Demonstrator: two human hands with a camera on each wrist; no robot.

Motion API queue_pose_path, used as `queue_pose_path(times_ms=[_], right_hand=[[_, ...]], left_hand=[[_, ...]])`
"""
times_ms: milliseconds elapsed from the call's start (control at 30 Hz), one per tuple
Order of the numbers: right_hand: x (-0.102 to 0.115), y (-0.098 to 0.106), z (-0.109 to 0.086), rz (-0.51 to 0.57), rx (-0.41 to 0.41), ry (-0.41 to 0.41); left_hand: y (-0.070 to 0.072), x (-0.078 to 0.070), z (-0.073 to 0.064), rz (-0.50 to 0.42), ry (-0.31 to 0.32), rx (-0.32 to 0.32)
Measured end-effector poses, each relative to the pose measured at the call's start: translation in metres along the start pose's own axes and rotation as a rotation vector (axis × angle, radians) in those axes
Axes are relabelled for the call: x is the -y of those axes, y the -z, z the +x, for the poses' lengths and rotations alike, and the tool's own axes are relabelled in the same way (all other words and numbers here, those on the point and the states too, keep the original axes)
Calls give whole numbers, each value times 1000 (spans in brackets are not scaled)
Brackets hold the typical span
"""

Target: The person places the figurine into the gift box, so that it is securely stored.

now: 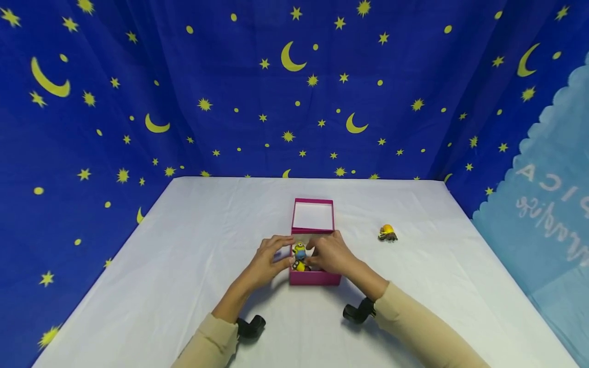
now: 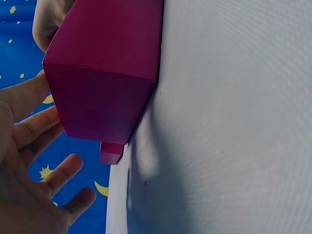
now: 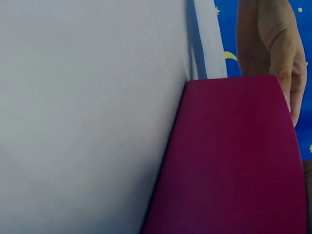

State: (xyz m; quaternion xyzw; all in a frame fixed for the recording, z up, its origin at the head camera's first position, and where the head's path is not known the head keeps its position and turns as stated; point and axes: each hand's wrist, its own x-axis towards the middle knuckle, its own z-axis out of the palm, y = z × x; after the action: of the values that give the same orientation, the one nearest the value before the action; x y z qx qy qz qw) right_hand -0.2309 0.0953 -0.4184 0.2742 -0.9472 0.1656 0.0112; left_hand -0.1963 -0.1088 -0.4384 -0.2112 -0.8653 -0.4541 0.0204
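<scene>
A magenta box point(image 1: 315, 278) stands on the white table, uncovered. Two yellow-and-blue minion figures lie inside: a one-eyed figure point(image 1: 299, 251) and, nearer the front, a second figure point(image 1: 300, 266). My left hand point(image 1: 269, 260) touches the box's left rim, its fingers spread and fairly straight in the left wrist view. From the right, my right hand point(image 1: 330, 253) reaches into the box with bent fingers beside the figures. Whether it pinches anything is hidden by the hand and the box wall.
Behind the box lies its magenta lid point(image 1: 313, 215), white inside up. A small yellow-and-brown figure point(image 1: 387, 233) sits on the table point(image 1: 437, 286) to the right. Blue star-patterned cloth point(image 1: 244, 76) hangs behind and at the left, with a light blue cloth point(image 1: 547, 214) at the right.
</scene>
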Motion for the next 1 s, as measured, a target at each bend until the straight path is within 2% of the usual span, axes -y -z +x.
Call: queue_pose_path(times_ms=[233, 467, 700, 1000], right_hand=[[1, 3, -6, 25, 37, 94], [4, 7, -7, 49, 94, 108], [1, 9, -6, 76, 135, 115], [-5, 12, -2, 114, 220, 228]], left_hand=[[0, 0, 0, 9, -5, 0], [0, -1, 0, 18, -27, -10], [0, -1, 0, 20, -24, -4], [0, -1, 0, 16, -36, 0]])
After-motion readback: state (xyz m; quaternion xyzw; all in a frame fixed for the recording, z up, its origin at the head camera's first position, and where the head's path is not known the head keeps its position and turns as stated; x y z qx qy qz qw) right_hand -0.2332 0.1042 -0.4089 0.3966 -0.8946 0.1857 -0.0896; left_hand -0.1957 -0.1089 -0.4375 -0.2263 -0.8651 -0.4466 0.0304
